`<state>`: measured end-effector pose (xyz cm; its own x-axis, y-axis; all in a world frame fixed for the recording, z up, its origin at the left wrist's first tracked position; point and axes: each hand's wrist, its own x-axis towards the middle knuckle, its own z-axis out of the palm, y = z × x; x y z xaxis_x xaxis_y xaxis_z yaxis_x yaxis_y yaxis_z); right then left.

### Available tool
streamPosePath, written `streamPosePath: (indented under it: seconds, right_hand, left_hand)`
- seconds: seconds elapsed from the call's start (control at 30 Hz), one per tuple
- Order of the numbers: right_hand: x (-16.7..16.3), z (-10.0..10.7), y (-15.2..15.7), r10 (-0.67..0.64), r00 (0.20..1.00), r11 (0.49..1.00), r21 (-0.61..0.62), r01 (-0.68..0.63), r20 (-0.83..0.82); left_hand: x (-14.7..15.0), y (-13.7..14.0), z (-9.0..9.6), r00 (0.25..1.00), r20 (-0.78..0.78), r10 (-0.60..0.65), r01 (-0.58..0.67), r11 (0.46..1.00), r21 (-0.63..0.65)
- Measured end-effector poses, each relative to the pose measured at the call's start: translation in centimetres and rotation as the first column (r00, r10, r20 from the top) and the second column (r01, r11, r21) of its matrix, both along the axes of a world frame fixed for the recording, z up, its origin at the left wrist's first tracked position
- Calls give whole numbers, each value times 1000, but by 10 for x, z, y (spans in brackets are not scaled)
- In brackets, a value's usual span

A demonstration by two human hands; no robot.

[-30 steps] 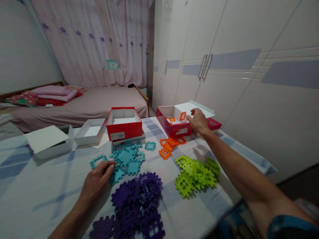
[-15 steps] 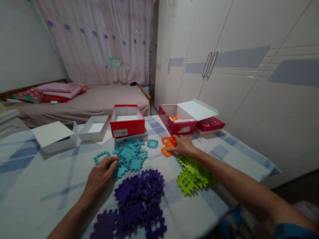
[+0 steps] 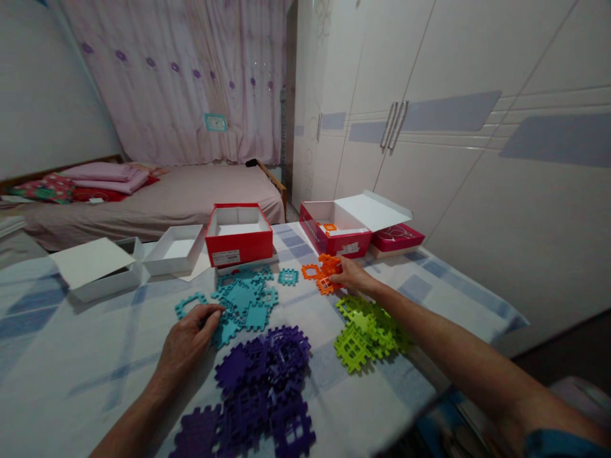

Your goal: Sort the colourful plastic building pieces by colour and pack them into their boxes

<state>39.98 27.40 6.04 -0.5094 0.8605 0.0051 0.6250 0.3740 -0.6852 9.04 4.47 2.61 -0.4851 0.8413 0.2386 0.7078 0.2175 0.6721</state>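
Note:
My right hand [image 3: 352,275] reaches to the far side of the table, its thumb and fingers closed on orange interlocking building tiles [image 3: 329,264]. More orange tiles lie just under and beside these. My left hand [image 3: 193,331] rests at the near-left edge of a pile of teal tiles [image 3: 242,296]. Its fingers are curled with the thumb against them, and whatever they grip is hidden. A teal frame tile [image 3: 187,304] lies just beyond this hand. Purple tiles [image 3: 267,375] are heaped between my arms, and lime-green tiles [image 3: 365,334] sit below my right forearm.
An open red box [image 3: 238,245] and a crimson box [image 3: 334,238] with its lid raised stand at the back; orange tiles are inside the latter. White boxes [image 3: 176,249] stand at the left. A crimson lid [image 3: 398,236] lies at the right. The cloth-covered table [image 3: 453,305] drops off at the right.
My right hand has lifted and tilted some orange tiles slightly, showing a windowed orange tile under them. The left hand stays by the teal pile. The view has shifted a little.

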Motion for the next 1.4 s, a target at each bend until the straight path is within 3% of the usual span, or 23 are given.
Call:
streamPosePath:
  seconds: [0.13, 0.23, 0.4, 0.53, 0.6, 0.67, 0.73, 0.77, 0.8, 0.87, 0.97, 1.1, 1.3, 1.4]
  right_hand:
    - [3, -2, -4, -15, 993, 998, -59, 8, -116]
    - [9, 8, -6, -17, 979, 999, -45, 9, -204]
    - [6, 57, 7, -54, 900, 998, -39, 41, -432]
    - [-13, 100, 44, -201, 816, 979, -83, 186, -542]
    - [-17, 110, 61, -305, 827, 944, -35, 329, -472]
    - [-15, 107, 68, -411, 832, 862, 138, 488, -374]
    - [-7, 93, 61, -458, 835, 764, 345, 545, -306]
    - [-2, 83, 52, -443, 858, 752, 414, 513, -259]
    - [4, 71, 42, -400, 897, 775, 454, 440, -187]
    - [13, 46, 20, -250, 967, 873, 445, 199, 57]
    - [20, 16, -5, -60, 906, 939, 332, -91, 418]
    - [14, 6, -13, -63, 834, 942, 309, -133, 549]
    - [-14, 28, -14, -36, 871, 913, 370, -170, 489]
    - [-38, 26, -15, 9, 866, 908, 358, -217, 500]
  left_hand:
    - [1, 0, 1, 1000, -13, -3, 3, 1000, 0]
    - [1, -1, 1, 1000, -14, -3, 3, 1000, 7]
    - [1, -1, 1, 1000, -12, 0, 0, 1000, 3]
    - [2, -1, 3, 1000, -12, -9, 9, 1000, 3]
    - [2, 0, 4, 1000, -10, -13, 13, 1000, 7]
    - [3, -1, 4, 1000, -3, -5, 5, 1000, 0]
    - [4, -1, 5, 1000, 5, 2, -2, 1000, -12]
    - [4, -1, 5, 1000, 8, 3, -3, 1000, -15]
    - [5, -1, 5, 1000, 8, 1, -1, 1000, -16]
    - [5, -1, 5, 1000, 3, 0, 0, 1000, -10]
    - [4, 0, 3, 1000, -8, 1, -1, 1000, -8]
    - [3, 1, 2, 1000, -1, 0, 0, 1000, -10]
    - [3, -1, 3, 1000, -11, -8, 8, 1000, 3]
    - [2, -1, 3, 1000, -14, -5, 5, 1000, 11]
